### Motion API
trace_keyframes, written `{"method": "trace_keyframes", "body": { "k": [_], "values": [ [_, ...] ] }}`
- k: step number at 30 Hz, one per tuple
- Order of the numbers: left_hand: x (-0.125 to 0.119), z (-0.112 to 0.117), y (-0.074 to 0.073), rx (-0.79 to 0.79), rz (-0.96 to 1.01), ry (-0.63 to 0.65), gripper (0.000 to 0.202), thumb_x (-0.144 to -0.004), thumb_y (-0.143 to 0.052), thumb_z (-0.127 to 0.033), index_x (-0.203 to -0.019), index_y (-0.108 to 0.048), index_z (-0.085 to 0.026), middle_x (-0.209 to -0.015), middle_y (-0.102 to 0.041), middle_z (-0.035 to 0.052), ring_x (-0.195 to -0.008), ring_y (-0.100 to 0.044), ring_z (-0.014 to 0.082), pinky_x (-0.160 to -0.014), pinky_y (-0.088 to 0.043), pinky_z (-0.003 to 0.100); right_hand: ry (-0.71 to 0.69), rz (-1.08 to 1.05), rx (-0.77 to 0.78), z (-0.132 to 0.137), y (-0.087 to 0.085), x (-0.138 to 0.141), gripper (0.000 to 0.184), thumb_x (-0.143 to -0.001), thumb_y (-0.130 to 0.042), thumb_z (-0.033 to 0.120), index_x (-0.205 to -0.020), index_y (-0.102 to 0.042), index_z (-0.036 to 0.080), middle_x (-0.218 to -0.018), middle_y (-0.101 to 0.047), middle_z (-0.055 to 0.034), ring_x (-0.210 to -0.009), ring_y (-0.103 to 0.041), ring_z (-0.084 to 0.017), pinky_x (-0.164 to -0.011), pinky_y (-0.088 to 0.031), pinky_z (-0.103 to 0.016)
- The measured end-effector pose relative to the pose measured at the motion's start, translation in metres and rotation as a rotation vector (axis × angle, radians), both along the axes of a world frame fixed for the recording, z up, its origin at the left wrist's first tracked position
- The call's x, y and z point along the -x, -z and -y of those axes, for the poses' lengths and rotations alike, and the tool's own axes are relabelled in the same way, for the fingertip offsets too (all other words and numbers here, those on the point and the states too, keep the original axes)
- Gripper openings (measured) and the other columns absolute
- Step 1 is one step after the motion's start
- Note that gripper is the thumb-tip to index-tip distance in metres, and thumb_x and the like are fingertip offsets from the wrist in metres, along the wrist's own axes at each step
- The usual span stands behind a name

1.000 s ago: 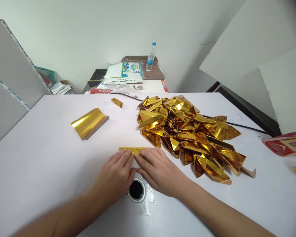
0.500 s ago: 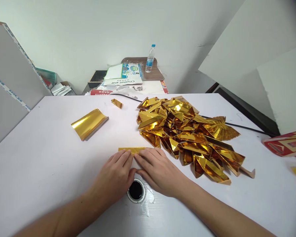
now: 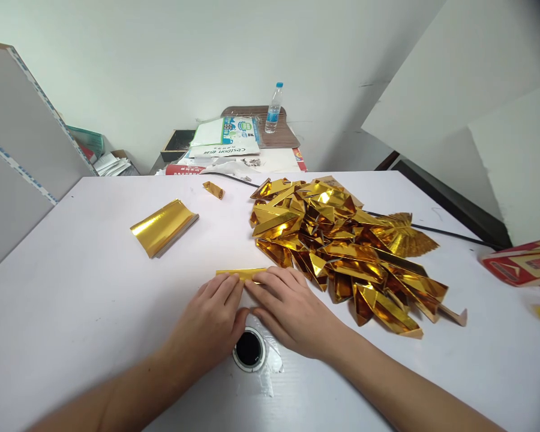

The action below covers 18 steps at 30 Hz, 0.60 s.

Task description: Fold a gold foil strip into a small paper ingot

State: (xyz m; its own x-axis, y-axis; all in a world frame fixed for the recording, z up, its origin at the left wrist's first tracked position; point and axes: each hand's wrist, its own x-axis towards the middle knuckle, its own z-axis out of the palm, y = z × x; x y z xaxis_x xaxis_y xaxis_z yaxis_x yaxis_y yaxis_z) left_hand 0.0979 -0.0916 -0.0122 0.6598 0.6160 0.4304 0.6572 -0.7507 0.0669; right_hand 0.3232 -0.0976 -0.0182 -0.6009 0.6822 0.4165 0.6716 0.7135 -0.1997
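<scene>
Both my hands lie flat side by side on the white table (image 3: 72, 312), pressing a narrow strip of gold foil paper (image 3: 234, 273) whose far edge shows beyond my fingertips. My left hand (image 3: 209, 324) covers the strip's left part with fingers stretched out. My right hand (image 3: 288, 309) covers its right part, fingers also extended and close together. A big heap of folded gold foil pieces (image 3: 337, 240) sits just right of my right hand.
A stack of flat gold foil sheets (image 3: 164, 227) lies at the left. One small folded gold piece (image 3: 213, 189) rests farther back. A round black grommet hole (image 3: 249, 349) sits below my hands. A black cable (image 3: 450, 233) and a red packet (image 3: 522, 264) are at the right.
</scene>
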Motion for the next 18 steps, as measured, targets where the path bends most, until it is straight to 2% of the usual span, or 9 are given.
{"method": "trace_keyframes", "body": {
  "k": [18],
  "values": [
    [-0.0002,0.0003,0.0025,0.032,-0.002,-0.011,0.033,-0.097,-0.058,-0.019,-0.128,-0.062,-0.007,-0.126,-0.072,0.0189,-0.119,-0.069,0.0334,-0.103,-0.062,0.049,0.007,0.008,0.079,-0.0004,-0.0020,0.0004,0.037,-0.109,-0.050,0.029,-0.140,-0.062,0.014,-0.130,-0.066,-0.0167,-0.120,-0.058,-0.032,-0.099,-0.045,-0.050]
  ]
}}
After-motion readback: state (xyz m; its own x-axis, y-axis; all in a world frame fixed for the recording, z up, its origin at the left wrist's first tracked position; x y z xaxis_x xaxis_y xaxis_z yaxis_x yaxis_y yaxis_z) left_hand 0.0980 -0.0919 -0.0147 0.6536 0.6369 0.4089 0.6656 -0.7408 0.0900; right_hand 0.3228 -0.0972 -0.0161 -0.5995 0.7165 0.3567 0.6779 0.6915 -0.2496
